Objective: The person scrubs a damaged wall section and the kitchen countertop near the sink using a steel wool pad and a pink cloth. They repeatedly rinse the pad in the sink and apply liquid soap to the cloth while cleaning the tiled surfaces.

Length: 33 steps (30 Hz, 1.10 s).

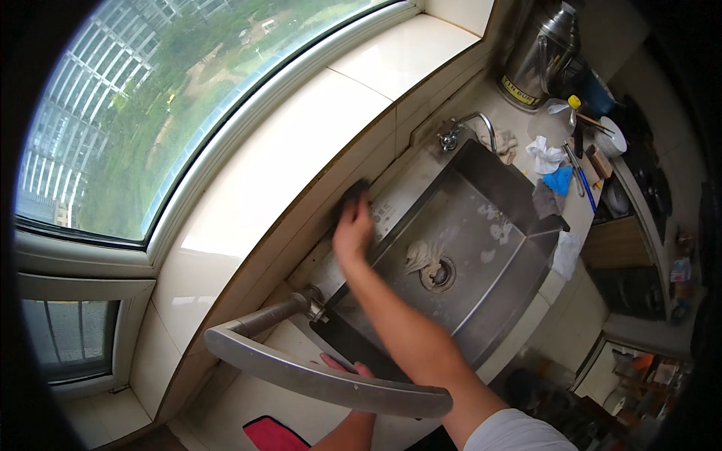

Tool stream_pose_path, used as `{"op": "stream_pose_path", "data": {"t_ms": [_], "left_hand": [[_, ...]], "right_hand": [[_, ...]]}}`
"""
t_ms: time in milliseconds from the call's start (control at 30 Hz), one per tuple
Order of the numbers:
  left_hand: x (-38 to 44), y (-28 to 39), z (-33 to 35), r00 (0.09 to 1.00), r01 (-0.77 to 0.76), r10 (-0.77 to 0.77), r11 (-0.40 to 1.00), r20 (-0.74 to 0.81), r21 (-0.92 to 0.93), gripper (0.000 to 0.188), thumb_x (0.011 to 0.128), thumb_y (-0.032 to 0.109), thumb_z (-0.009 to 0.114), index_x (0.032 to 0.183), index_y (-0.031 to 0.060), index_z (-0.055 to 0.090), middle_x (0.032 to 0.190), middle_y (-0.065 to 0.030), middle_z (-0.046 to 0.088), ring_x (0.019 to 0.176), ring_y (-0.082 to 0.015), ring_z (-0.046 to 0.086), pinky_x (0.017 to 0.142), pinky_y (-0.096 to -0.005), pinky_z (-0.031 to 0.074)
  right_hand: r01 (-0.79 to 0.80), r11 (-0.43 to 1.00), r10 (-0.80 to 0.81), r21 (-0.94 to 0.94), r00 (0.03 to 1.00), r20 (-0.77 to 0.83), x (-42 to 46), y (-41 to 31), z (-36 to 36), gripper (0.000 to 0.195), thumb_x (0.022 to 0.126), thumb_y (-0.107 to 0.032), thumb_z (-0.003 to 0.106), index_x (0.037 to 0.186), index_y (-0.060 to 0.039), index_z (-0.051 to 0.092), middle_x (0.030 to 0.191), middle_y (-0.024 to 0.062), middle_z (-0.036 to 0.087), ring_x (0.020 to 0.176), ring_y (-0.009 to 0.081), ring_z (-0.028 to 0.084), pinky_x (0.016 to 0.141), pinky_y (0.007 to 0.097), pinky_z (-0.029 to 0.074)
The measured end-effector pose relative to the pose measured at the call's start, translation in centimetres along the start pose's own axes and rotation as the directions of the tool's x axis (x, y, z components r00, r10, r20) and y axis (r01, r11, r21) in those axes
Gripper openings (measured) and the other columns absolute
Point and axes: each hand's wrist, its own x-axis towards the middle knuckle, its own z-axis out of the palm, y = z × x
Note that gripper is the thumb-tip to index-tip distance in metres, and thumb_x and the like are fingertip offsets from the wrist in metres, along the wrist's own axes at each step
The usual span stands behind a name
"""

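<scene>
My right hand (pixel 354 234) reaches across the stainless steel sink (pixel 428 214) and grips a dark scrubbing pad or cloth (pixel 355 191), slightly blurred. The pad presses where the rear rim meets the tiled wall (pixel 316 217). At the sink's near-left edge rests my left hand (pixel 347 365), with its fingertips apart. A broad metal faucet spout (pixel 333 372) passes in front and hides most of that hand. Inside the basin, a wet beige cloth (pixel 420 256) lies partly over the drain (pixel 443 276). Whitish residue (pixel 499 228) spots the basin floor.
A small chrome tap (pixel 491 127) stands at the sink's far corner. Beyond are a steel thermos flask (pixel 541 62), a plastic jug (pixel 553 118), a white bowl (pixel 612 138) and a blue cloth (pixel 558 181). A red cloth (pixel 273 434) lies at the bottom, beneath a window (pixel 169 113).
</scene>
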Motion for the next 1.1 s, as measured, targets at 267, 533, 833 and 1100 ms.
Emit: {"op": "stream_pose_path", "data": {"t_ms": [267, 533, 833, 1100], "left_hand": [[-0.4, -1.1, 0.4, 0.999, -0.022, 0.016, 0.99, -0.039, -0.143, 0.084, 0.095, 0.043, 0.052, 0.159, -0.004, 0.022, 0.164, -0.0367, 0.007, 0.152, -0.0529, 0.012, 0.12, -0.0623, 0.018], [-0.6, -2.3, 0.7, 0.976, -0.175, 0.174, 0.985, -0.131, 0.002, 0.084, 0.095, 0.037, 0.054, 0.159, -0.0046, 0.021, 0.165, -0.0356, 0.007, 0.153, -0.0515, 0.008, 0.121, -0.0619, 0.013], [-0.3, -0.3, -0.5, 0.997, -0.063, 0.067, 0.992, -0.033, 0.111, 0.084, 0.092, 0.035, 0.055, 0.159, -0.0047, 0.022, 0.164, -0.0358, 0.009, 0.153, -0.0525, 0.01, 0.121, -0.0621, 0.013], [0.1, 0.0, -0.7, 1.0, 0.007, -0.007, 1.0, 0.007, 0.026, 0.084, 0.091, 0.032, 0.056, 0.159, -0.0048, 0.023, 0.164, -0.0371, 0.009, 0.151, -0.0541, 0.013, 0.121, -0.0627, 0.014]], "right_hand": [[-0.055, 0.993, 0.048, 0.103, 0.997, 0.061, -0.1, -0.8, 0.1, 0.043, 0.105, -0.02, 0.052, 0.139, 0.006, 0.055, 0.127, 0.0253, 0.067, 0.107, 0.0288, 0.064, 0.099, 0.0377, 0.047], [-0.156, 0.984, 0.136, 0.088, 0.971, 0.194, -5.1, 1.0, 1.5, 0.048, 0.105, -0.025, 0.055, 0.145, 0.0017, 0.052, 0.14, 0.0228, 0.06, 0.13, 0.031, 0.057, 0.109, 0.0381, 0.042], [-0.024, 0.993, 0.02, 0.114, 0.999, 0.033, 2.5, 0.6, 0.8, 0.053, 0.109, -0.028, 0.045, 0.147, 0.0081, 0.043, 0.148, 0.0286, 0.05, 0.138, 0.0393, 0.048, 0.114, 0.0408, 0.037], [-0.274, 0.866, 0.258, 0.419, 0.961, 0.096, 2.8, -0.1, -1.1, 0.03, 0.094, -0.016, 0.071, 0.116, 0.0042, 0.065, 0.115, 0.0182, 0.07, 0.101, 0.0259, 0.063, 0.094, 0.0399, 0.049]]}}
